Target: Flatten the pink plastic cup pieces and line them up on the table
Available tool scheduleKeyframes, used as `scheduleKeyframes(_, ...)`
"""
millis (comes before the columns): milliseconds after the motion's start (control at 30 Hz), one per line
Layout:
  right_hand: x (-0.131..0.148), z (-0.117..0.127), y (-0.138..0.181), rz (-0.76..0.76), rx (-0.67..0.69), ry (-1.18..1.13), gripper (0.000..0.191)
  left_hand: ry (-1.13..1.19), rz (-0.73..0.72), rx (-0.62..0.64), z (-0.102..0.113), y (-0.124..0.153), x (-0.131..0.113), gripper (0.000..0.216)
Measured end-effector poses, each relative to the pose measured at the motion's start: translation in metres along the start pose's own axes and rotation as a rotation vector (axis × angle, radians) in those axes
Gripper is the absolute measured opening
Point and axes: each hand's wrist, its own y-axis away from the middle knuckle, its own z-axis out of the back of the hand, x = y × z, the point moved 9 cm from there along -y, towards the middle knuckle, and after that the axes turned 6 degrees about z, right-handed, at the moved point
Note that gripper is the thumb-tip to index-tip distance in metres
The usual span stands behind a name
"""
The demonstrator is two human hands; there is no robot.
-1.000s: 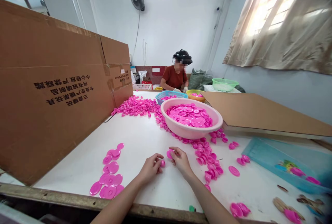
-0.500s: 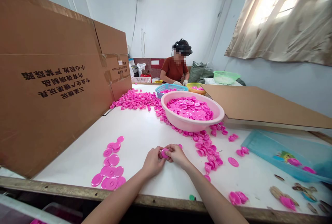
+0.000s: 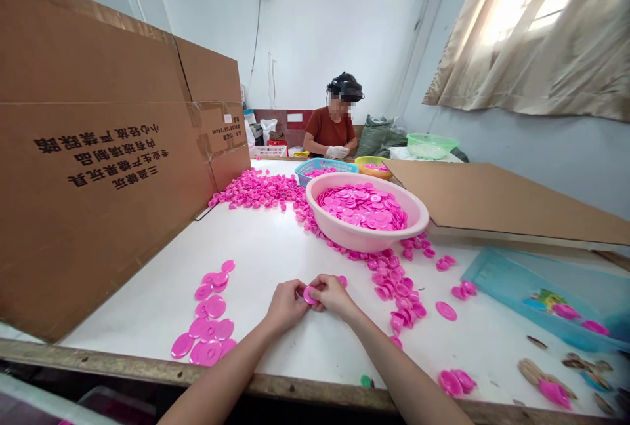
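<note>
A small round pink plastic disc [image 3: 310,294] is held up between my hands, over the white tabletop. My left hand [image 3: 287,305] is closed, its fingertips on the disc's left side. My right hand [image 3: 333,294] pinches the disc from the right, thumb across its face; the fingers behind it are partly hidden. Just past my right knuckles another pink piece [image 3: 343,281] lies on the table. To the left of my hands, flat pink discs [image 3: 215,307] lie in a loose overlapping column. Small pink cups [image 3: 401,294] are scattered to the right.
A pink basin [image 3: 367,239] full of pink discs stands ahead, with a heap of pink cups [image 3: 266,189] behind it to the left. A big cardboard box [image 3: 113,149] walls the left side. A blue tray [image 3: 512,281] lies right. Across the table sits a co-worker [image 3: 331,130].
The disc in my fingers has turned so more of its face shows, and my hands have shifted slightly left. The co-worker's gloved hands have moved closer together.
</note>
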Motion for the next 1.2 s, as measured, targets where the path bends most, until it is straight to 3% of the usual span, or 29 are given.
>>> scheduleKeyframes(167,-0.004,-0.003,0.004,-0.083,0.057,-0.062,0.012,0.156,0.024,0.099,0.000,0.003,0.005,0.061)
scheduleKeyframes(267,-0.004,-0.004,0.005,-0.072,0.039,-0.086,0.012,0.183,0.053,0.157,-0.003,-0.002,0.008,0.056)
scheduleKeyframes(367,-0.007,-0.007,0.005,-0.048,0.002,-0.074,0.014,0.077,0.164,-0.022,0.006,-0.016,0.014,0.034)
scheduleKeyframes(467,-0.009,-0.009,0.008,-0.024,0.003,-0.115,0.016,-0.195,0.295,-0.246,0.015,-0.027,0.016,0.030)
scheduleKeyframes(600,-0.007,-0.012,0.011,-0.101,0.151,-0.219,0.020,-0.413,0.318,-0.239,0.003,-0.033,0.011,0.027)
scheduleKeyframes(733,-0.007,-0.010,0.009,-0.255,0.273,-0.047,0.026,-0.495,0.216,-0.216,-0.003,-0.029,-0.001,0.030)
scheduleKeyframes(867,-0.009,-0.004,0.001,-0.284,0.284,0.066,0.038,-0.463,0.166,-0.290,0.001,-0.023,-0.011,0.025)
scheduleKeyframes(967,-0.013,-0.003,0.000,-0.241,0.268,0.072,0.034,-0.421,0.165,-0.352,0.004,-0.020,-0.014,0.025)
scheduleKeyframes(1100,-0.002,-0.006,0.008,-0.104,0.188,0.158,0.017,-0.416,0.206,-0.175,-0.009,-0.024,-0.015,0.030)
scheduleKeyframes(1200,0.033,-0.006,0.029,0.098,0.083,0.296,0.015,-0.424,0.179,-0.062,0.009,-0.009,-0.019,0.030)
